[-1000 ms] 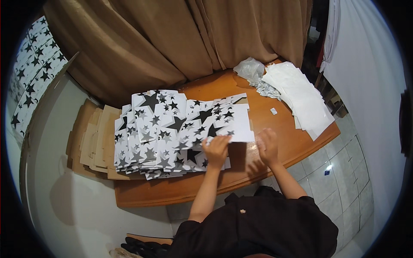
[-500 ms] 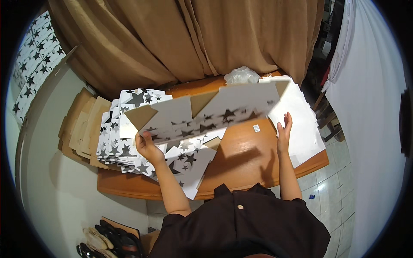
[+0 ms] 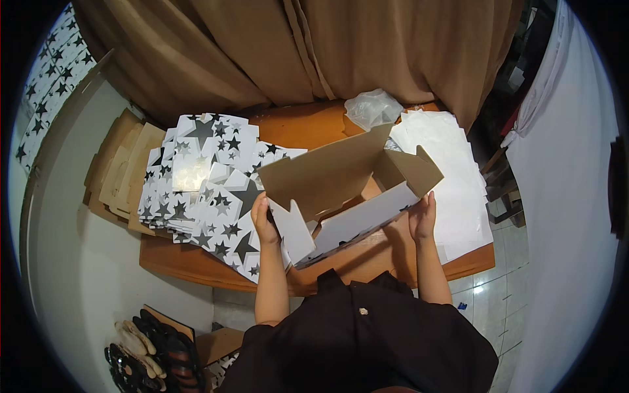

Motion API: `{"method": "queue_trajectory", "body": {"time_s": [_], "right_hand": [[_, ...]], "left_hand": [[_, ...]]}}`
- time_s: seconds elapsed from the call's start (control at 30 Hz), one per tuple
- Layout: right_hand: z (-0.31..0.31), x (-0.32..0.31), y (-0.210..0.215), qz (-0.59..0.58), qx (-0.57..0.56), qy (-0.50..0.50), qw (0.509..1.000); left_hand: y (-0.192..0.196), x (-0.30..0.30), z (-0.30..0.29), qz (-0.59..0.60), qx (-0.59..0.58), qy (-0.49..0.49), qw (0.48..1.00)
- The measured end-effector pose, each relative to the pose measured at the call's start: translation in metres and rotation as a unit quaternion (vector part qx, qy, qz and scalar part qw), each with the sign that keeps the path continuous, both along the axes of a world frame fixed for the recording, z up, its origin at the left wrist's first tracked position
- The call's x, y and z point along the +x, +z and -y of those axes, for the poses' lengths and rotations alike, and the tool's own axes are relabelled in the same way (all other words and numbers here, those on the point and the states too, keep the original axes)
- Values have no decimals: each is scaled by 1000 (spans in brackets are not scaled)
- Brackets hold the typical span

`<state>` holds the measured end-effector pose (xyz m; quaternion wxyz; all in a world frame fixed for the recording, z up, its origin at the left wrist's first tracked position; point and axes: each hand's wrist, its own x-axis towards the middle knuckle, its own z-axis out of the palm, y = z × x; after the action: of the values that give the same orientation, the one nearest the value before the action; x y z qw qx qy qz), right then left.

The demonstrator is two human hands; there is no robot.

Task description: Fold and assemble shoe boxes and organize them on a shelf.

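both hands grip a half-formed box [image 3: 347,190] held above the table [image 3: 196,262], left hand [image 3: 263,219] at one end, right hand [image 3: 424,216] at the other; step looks like squaring it up, so next the end flaps need folding in

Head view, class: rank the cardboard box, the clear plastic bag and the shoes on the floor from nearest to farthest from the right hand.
1. Cardboard box: touching the right hand.
2. Clear plastic bag: table's far edge, beyond the box.
3. Shoes: on the floor, far lower left.
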<state>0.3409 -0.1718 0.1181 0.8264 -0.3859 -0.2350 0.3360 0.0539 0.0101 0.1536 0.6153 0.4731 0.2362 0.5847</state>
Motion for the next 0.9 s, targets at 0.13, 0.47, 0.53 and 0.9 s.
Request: {"method": "queue_trajectory", "body": {"time_s": [0.13,0.47,0.53,0.9], "right_hand": [[-6,-7,-6,-43,-8,-28,999],[14,-23,-43,30,-111,125,985],[18,-15,-38,48,-142,125,981],[-2,14,-35,-149,-109,168,968]], "left_hand": [[-28,-2,-22,32,19,-8,999],[-120,-11,-74,61,-222,111,967],[-91,-16,-60,-39,-311,-51,948],[-104,-26,-57,-138,-323,-41,935]]}}
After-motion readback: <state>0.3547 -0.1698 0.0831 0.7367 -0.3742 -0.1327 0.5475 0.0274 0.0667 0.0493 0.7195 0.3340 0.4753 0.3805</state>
